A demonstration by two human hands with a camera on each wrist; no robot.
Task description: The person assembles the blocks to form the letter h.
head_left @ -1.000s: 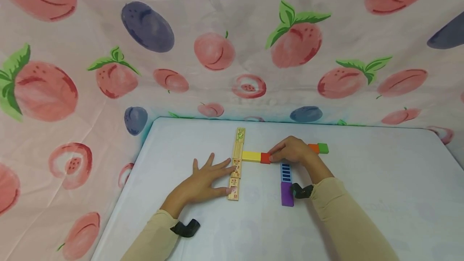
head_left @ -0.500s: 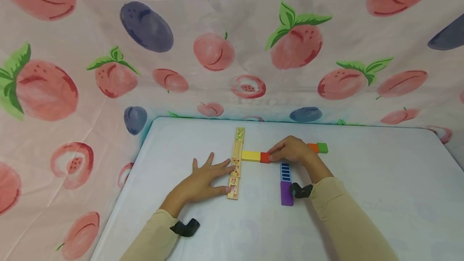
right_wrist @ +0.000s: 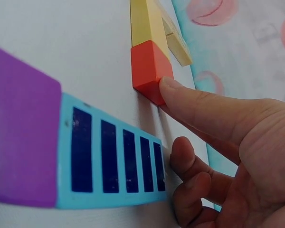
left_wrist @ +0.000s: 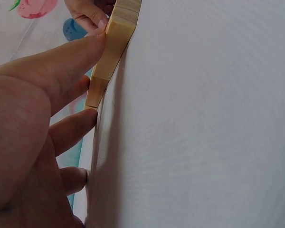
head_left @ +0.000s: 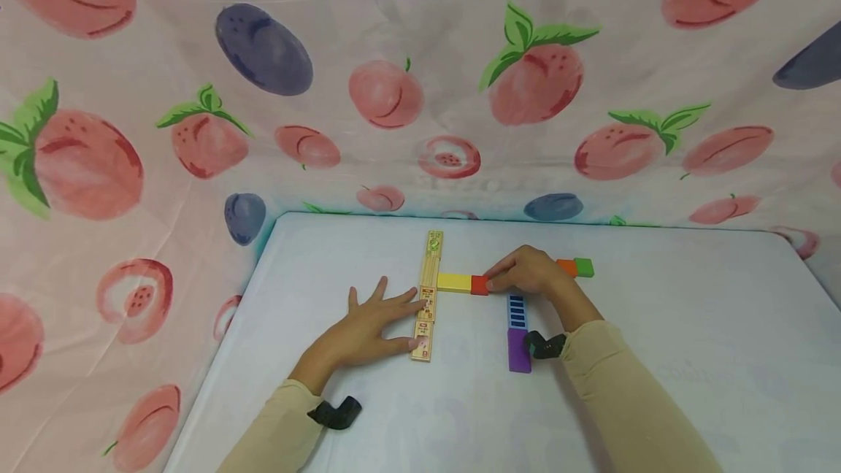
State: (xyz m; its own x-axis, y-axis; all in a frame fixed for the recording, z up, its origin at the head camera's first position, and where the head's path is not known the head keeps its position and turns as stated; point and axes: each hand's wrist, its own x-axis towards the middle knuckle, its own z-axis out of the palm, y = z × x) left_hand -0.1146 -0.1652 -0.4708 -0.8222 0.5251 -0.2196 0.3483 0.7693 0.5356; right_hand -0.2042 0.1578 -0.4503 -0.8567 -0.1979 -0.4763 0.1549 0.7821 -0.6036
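Note:
In the head view, my left hand (head_left: 374,323) lies with fingers spread, its thumb and fingertips on a column of printed wooden blocks (head_left: 427,305). The left wrist view shows the thumb and fingers along the side of those wooden blocks (left_wrist: 115,42). My right hand (head_left: 525,271) pinches the outer end of a small red block (head_left: 479,285) between thumb and index finger; its other fingers curl below. The red block (right_wrist: 149,66) butts against a yellow block (head_left: 454,282), which reaches the wooden column. Part of the index finger is hidden in the right wrist view.
Under the right hand stands a light-blue block with dark bars (head_left: 517,311), end to end with a purple block (head_left: 519,350). Beyond the right wrist are an orange block (head_left: 566,267) and a green block (head_left: 583,267). A fruit-print cloth (head_left: 394,152) hangs behind the white table (head_left: 696,356).

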